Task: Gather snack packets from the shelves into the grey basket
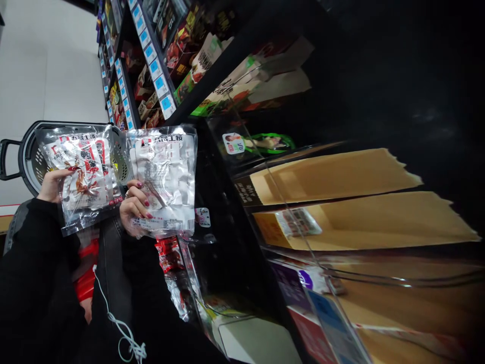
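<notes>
One red-lettered clear plastic packet (89, 182) is grasped by the left hand (53, 185). The right hand (133, 208) grasps a silvery plastic packet (166, 177) beside black shelving (242, 263).

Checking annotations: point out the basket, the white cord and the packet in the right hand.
basket (38, 166): head view, perforated wall
white cord (138, 350): head view, tangled end
packet (168, 174) in right hand (133, 208): head view, middle of its face

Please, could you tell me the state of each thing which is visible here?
Left hand: closed on left package
Left package: held, picture side facing camera
Right hand: closed on right package
Right package: held, text side facing camera
Basket: open-topped, partly hidden
White cord: loose, bunched near its end
Cardboard boxes: open, edges ragged
</notes>
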{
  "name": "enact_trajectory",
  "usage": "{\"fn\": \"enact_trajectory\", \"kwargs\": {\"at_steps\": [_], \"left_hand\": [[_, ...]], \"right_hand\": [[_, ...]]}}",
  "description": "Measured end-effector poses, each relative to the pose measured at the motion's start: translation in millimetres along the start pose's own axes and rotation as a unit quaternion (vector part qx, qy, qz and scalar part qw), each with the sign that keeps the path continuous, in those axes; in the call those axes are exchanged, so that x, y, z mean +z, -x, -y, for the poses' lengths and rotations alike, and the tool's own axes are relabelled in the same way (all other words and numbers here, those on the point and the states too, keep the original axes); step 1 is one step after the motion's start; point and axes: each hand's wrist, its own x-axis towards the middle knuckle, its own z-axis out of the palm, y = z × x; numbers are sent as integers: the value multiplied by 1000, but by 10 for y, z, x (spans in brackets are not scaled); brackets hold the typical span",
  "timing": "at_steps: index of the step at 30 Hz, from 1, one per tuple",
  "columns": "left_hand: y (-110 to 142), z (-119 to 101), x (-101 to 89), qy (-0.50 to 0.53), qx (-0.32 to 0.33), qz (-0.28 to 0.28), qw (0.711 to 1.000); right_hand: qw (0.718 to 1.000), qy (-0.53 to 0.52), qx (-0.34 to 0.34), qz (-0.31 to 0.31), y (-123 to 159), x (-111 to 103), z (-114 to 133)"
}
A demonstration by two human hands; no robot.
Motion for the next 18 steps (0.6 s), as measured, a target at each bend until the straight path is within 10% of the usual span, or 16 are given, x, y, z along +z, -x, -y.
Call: {"fn": "enact_trajectory", "kwargs": {"at_steps": [18], "left_hand": [[-11, 8, -3, -3, 4, -4, 1000]], "right_hand": [[996, 78, -24, 26, -5, -51, -12]]}}
